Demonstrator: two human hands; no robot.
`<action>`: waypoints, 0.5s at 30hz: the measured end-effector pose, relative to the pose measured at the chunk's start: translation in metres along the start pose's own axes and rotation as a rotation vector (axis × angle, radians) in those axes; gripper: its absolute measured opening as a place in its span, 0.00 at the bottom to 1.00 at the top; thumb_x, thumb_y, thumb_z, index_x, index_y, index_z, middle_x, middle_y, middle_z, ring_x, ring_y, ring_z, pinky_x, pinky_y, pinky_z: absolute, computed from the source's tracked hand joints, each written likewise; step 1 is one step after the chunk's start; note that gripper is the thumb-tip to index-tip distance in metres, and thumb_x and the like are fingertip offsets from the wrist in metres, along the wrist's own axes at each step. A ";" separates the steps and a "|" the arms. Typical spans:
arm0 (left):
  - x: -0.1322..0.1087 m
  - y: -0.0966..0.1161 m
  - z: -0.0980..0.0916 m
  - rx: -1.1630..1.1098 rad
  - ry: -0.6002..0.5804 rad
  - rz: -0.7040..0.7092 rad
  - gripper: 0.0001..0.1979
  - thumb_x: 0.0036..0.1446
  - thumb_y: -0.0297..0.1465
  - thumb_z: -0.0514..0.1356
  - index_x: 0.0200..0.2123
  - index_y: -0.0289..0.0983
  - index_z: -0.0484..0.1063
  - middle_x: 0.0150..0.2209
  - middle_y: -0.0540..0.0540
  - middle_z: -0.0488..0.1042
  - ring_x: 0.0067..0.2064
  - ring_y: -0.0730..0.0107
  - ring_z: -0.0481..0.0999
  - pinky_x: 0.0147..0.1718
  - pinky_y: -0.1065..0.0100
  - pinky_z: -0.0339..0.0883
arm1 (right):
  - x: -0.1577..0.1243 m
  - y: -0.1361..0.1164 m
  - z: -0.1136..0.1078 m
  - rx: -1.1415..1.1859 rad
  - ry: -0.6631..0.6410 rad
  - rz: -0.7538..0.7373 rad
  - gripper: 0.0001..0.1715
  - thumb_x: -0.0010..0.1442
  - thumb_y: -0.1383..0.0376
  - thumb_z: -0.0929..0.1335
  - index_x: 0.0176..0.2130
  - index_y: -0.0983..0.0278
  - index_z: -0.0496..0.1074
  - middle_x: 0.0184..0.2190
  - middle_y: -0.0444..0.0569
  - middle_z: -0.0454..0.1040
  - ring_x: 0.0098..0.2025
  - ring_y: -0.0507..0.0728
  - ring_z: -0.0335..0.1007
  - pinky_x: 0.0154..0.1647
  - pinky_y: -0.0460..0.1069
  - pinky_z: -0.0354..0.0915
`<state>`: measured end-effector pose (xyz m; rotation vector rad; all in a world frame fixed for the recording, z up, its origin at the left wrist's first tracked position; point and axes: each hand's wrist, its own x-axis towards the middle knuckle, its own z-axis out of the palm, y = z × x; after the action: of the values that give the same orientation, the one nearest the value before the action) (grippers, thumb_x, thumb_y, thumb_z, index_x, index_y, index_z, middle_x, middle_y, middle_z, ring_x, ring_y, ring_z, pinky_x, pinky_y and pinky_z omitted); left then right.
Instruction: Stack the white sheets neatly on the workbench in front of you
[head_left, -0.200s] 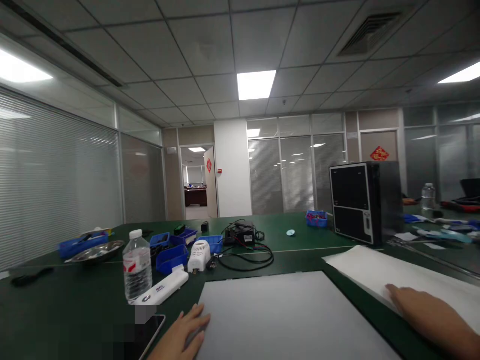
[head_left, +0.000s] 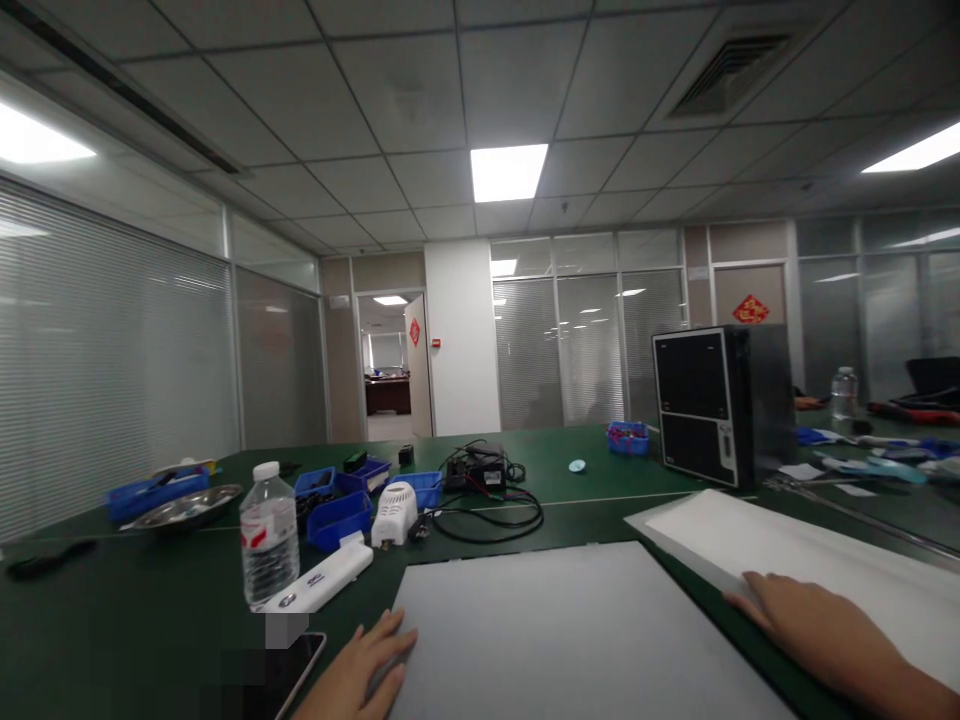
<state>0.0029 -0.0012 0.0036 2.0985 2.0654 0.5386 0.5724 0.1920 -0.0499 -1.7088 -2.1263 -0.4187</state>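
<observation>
The left hand [head_left: 356, 672] lies flat and open on the left edge of a large white sheet [head_left: 570, 630] that covers the near part of the green table [head_left: 135, 610]. Its fingers are stretched over the sheet's border and they hold nothing. The right hand [head_left: 814, 625] rests palm down, also open, on the near edge of a second white sheet [head_left: 795, 560] — this one lies to the right of the first and at an angle to it. It looks like a thin stack and not a single sheet, but the view is too soft to be sure.

Just beside the left hand a dark phone [head_left: 296, 665] lies on the table. Behind it there is a white oblong device [head_left: 322, 580], and a clear water bottle [head_left: 268, 540] with a white cap stands upright next to that. Farther back are several blue bins [head_left: 341, 515], a small white fan heater [head_left: 395, 512], a loop of black cable [head_left: 491, 515] and a metal tray [head_left: 184, 505]. A black computer case [head_left: 716, 405] stands upright on the right part of the table, well apart from both hands.
</observation>
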 end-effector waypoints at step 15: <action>0.001 -0.004 0.004 0.065 0.024 0.025 0.23 0.64 0.35 0.52 0.60 0.47 0.73 0.67 0.50 0.65 0.69 0.57 0.62 0.68 0.51 0.51 | 0.004 -0.025 -0.026 -0.040 -0.017 0.028 0.30 0.66 0.66 0.54 0.61 0.69 0.69 0.54 0.66 0.76 0.46 0.71 0.79 0.49 0.68 0.71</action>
<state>0.0002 0.0008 -0.0016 2.1666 2.0991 0.5090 0.5502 0.1778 -0.0249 -1.7676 -2.1167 -0.4429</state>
